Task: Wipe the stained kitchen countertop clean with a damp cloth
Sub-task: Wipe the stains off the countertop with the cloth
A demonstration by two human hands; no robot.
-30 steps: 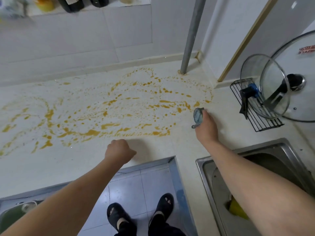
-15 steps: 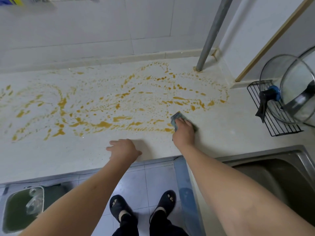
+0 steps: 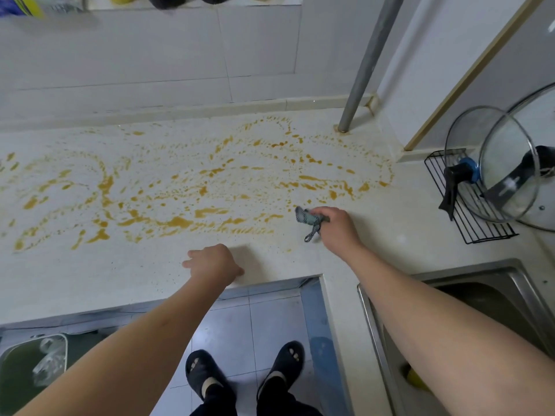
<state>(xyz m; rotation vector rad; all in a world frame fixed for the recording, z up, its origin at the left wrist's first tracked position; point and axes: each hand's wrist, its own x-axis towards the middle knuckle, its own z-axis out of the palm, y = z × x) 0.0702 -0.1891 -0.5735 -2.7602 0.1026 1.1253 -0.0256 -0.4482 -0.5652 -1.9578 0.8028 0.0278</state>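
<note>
The right hand (image 3: 336, 228) gripped a bunched blue-grey cloth (image 3: 307, 219), its fingers curled round the wad, with one end sticking out to the left and a thin loop hanging down below the knuckles toward the countertop (image 3: 120, 277). The cloth sat at the right-hand end of the stains (image 3: 180, 220), just beside the nearest orange-yellow smears; whether it pressed the surface or was held just above could not be told. The left hand (image 3: 211, 262) rested near the front edge of the countertop with its fingers loosely curled, one finger pointing left, holding nothing.

The stains spread as orange-yellow streaks and droplets across most of the pale speckled surface, from the far left to a curved line of spots near the grey metal pole (image 3: 365, 64) standing at the back right corner. Right of the cloth the surface was unstained up to a black wire rack (image 3: 468, 223) carrying two glass pot lids (image 3: 492, 163) set on edge, one with a blue-collared black knob. No writing could be read on the lids or anywhere else in view.

A steel sink (image 3: 492, 271) lay at the lower right with a yellow object inside, partly hidden by the forearm. Below the counter edge were grey floor tiles, two feet in dark slippers (image 3: 207, 373), and a green bin (image 3: 27, 373) at lower left. Blurred containers lined a shelf above the white wall tiles.
</note>
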